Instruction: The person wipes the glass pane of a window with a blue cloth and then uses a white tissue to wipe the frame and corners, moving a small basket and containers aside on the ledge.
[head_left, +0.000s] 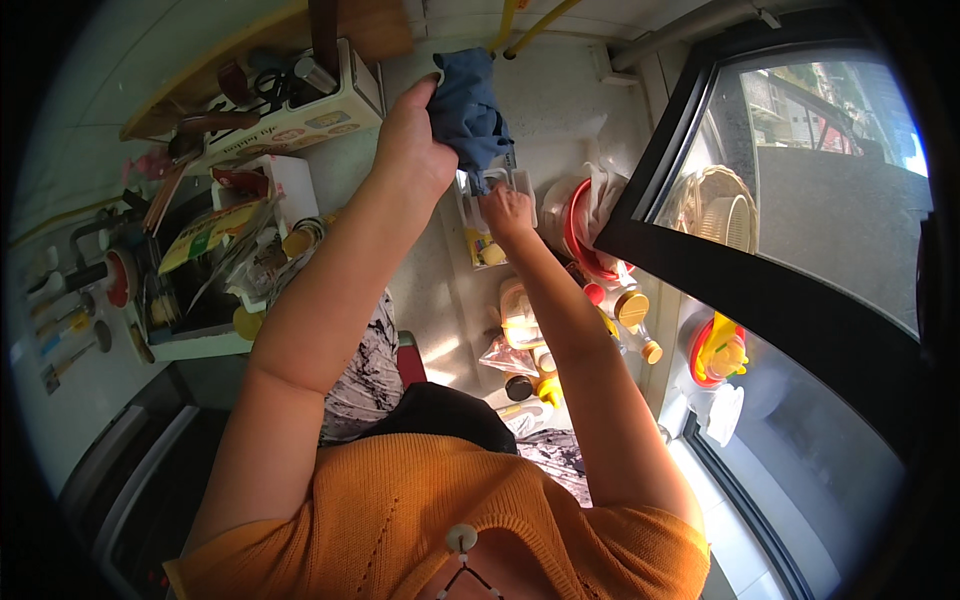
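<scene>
A crumpled blue cloth (469, 109) hangs from my left hand (420, 139), pinched between thumb and fingers at the top centre. Its lower end reaches down to a white plastic container (523, 187). My right hand (506, 210) is at that container's near edge, its fingers curled beside the cloth's lower end; whether they grip the container or the cloth cannot be told. Just below the hand lies a yellow printed packet (486, 251).
On the left a white box (322, 120) holds scissors and utensils, above a cluttered shelf (202, 345). To the right stand a red-rimmed basin (577, 225), bottles with yellow caps (631, 307), a clear food box (517, 311) and a dark-framed open window (757, 277). Yellow pipes (540, 30) run behind.
</scene>
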